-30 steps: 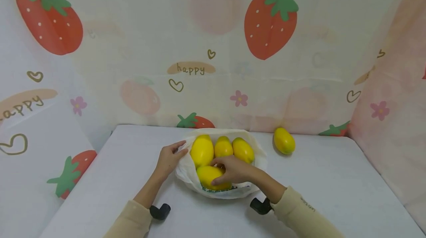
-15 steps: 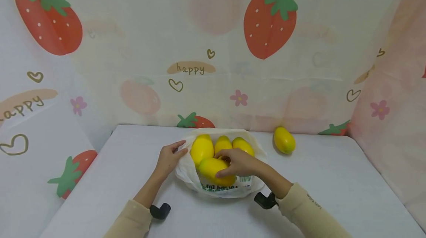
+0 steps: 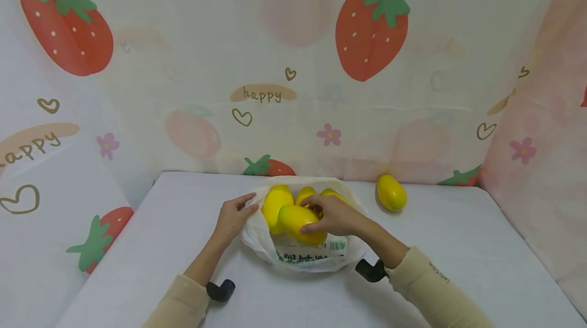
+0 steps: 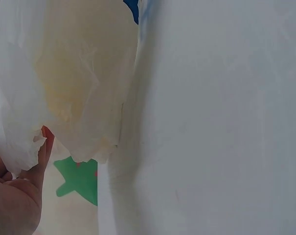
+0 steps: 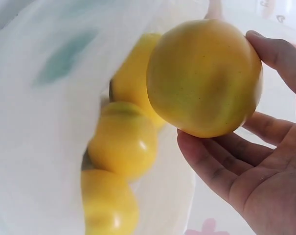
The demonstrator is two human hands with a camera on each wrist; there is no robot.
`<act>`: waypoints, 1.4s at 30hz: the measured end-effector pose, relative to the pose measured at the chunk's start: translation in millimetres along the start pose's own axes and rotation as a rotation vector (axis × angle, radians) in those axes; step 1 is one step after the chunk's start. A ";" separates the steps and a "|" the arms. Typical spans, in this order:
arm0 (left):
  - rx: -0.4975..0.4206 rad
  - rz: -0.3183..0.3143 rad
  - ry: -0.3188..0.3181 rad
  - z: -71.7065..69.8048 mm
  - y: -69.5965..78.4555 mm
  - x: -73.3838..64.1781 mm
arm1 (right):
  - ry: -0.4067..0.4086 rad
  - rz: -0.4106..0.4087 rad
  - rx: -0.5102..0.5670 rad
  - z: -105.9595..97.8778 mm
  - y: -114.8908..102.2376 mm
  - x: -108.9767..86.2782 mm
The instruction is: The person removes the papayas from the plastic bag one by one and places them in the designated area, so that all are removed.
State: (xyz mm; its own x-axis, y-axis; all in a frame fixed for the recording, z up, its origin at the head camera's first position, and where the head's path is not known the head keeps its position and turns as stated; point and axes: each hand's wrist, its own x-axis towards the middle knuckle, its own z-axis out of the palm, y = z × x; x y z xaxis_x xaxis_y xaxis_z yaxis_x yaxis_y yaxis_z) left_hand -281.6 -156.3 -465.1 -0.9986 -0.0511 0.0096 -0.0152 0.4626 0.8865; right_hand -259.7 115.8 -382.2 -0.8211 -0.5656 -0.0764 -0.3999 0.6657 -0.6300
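A white plastic bag lies on the table with its mouth spread wide. My left hand pinches the left side of its rim; the left wrist view shows the fingers at the crumpled edge. Between the thumb and fingers of my right hand is a yellow mango, greenish at one end, held over the bag's opening. Behind it, a large mango and two smaller ones sit inside the bag, partly hidden by the hand. In the right wrist view the held mango appears apart from the others.
One more mango lies on the white table to the right of the bag, near the back edge. Strawberry-patterned cloth stands behind and at both sides. A black piece is at each wrist.
My right hand has lifted the mango from the front of the bag, moving it up and slightly right. Printing on the bag beneath has come into sight. The left hand stays put.
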 end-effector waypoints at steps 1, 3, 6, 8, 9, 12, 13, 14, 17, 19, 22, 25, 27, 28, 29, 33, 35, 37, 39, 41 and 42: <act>0.002 0.002 0.001 -0.3 0.1 0.2 | 0.001 -0.001 -0.003 -1.1 0.3 -0.2; -0.001 0.005 0.006 -0.9 0.5 0.7 | 0.005 -0.003 -0.004 -3.3 1.7 -0.1; 0.000 0.009 0.010 -1.5 1.6 0.8 | 0.007 -0.006 -0.001 -7.0 3.7 -0.1; -0.003 0.006 0.010 -1.3 1.6 1.1 | 0.007 -0.009 0.004 -9.8 4.4 -0.7; -0.004 0.002 0.008 -1.0 1.5 1.4 | 0.008 -0.010 0.005 -11.0 4.9 -1.1; -0.008 -0.006 0.007 0.2 0.3 1.9 | 0.014 -0.011 0.011 -14.6 4.7 -3.1; -0.011 -0.008 0.009 0.5 0.0 2.1 | 0.017 -0.011 0.012 -15.9 4.2 -3.6; -0.013 -0.011 0.009 0.6 -0.2 2.1 | 0.021 -0.013 0.012 -16.9 4.2 -4.0; -0.019 -0.011 0.008 0.8 -0.3 2.0 | 0.029 -0.018 0.022 -20.3 3.7 -5.5; -0.022 -0.009 0.008 0.5 -0.1 2.0 | 0.036 -0.021 0.021 -22.5 3.7 -6.3; -0.024 -0.003 0.009 0.1 0.0 1.8 | 0.041 -0.021 0.022 -25.6 4.0 -7.2; -0.026 -0.001 0.010 0.4 -0.4 2.0 | 0.048 -0.014 0.016 -28.3 5.4 -7.3; -0.028 -0.004 0.011 0.7 -0.3 2.0 | 0.052 -0.011 0.009 -30.1 6.5 -7.3; -0.029 -0.007 0.011 0.8 -0.2 2.1 | 0.055 -0.012 0.003 -30.9 7.0 -7.4; -0.030 -0.010 0.010 0.9 0.0 2.3 | 0.057 -0.013 0.000 -31.8 7.6 -7.5; -0.032 -0.020 0.010 1.2 -0.2 2.7 | 0.057 -0.019 -0.010 -35.3 9.0 -8.5; -0.030 -0.021 0.010 1.3 -0.6 2.9 | 0.057 -0.015 -0.016 -37.5 9.4 -9.4; -0.026 -0.019 0.011 1.4 -0.8 2.9 | 0.063 -0.017 -0.027 -40.2 10.0 -10.3; -0.023 -0.017 0.011 1.4 -0.9 2.9 | 0.075 -0.021 -0.034 -43.2 10.8 -11.1; -0.020 -0.018 0.011 1.2 -0.7 3.0 | 0.086 -0.031 -0.037 -46.5 12.0 -11.8; -0.021 -0.018 0.011 1.0 -0.4 2.9 | 0.089 -0.035 -0.034 -48.1 12.6 -12.0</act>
State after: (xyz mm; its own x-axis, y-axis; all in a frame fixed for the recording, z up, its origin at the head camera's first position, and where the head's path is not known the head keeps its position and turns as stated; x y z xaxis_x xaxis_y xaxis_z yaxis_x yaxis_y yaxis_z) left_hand -284.5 -155.7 -465.9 -0.9976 -0.0690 -0.0019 -0.0323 0.4430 0.8959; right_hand -274.5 154.4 -352.1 -0.8388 -0.5442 0.0151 -0.4412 0.6633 -0.6045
